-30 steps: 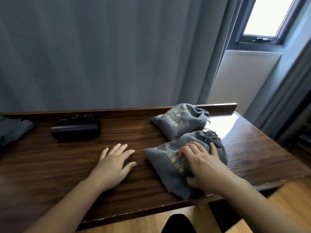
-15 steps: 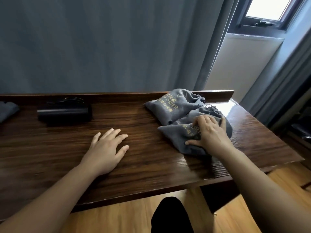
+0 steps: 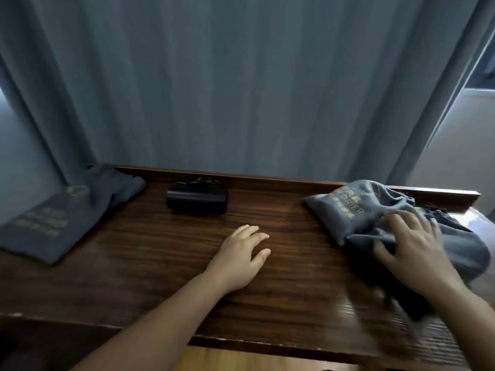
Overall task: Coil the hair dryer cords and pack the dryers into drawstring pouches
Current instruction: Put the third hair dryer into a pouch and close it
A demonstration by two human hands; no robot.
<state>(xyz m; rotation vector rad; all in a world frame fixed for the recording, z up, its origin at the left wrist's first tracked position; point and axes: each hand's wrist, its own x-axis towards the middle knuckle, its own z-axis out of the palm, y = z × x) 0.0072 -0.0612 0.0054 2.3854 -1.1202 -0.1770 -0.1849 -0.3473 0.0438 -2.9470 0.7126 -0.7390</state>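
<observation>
Compared with half a second before, the view has swung left: an empty grey pouch [image 3: 57, 218] now lies in full sight at the bench's [image 3: 150, 266] left end, and the window has almost left the frame. The right hand [image 3: 412, 250] has stayed on the near filled pouch [image 3: 455, 247], which now sits tight against the far filled pouch [image 3: 356, 207] at the bench's right end. The left hand [image 3: 241, 257] remains flat on the wood, fingers straight and slightly spread, palm down, forearm reaching in from the lower left. The right hand lies palm down with fingers spread over the near pouch, thumb tucked at its left fold; motion blur hides whether it grips the cloth. The far pouch carries yellow lettering reading "DRIER". A black hair dryer [image 3: 197, 202], its cord bundled on top, rests by the back rail, between the empty pouch and the filled ones. A grey curtain [image 3: 241, 84] hangs behind.
</observation>
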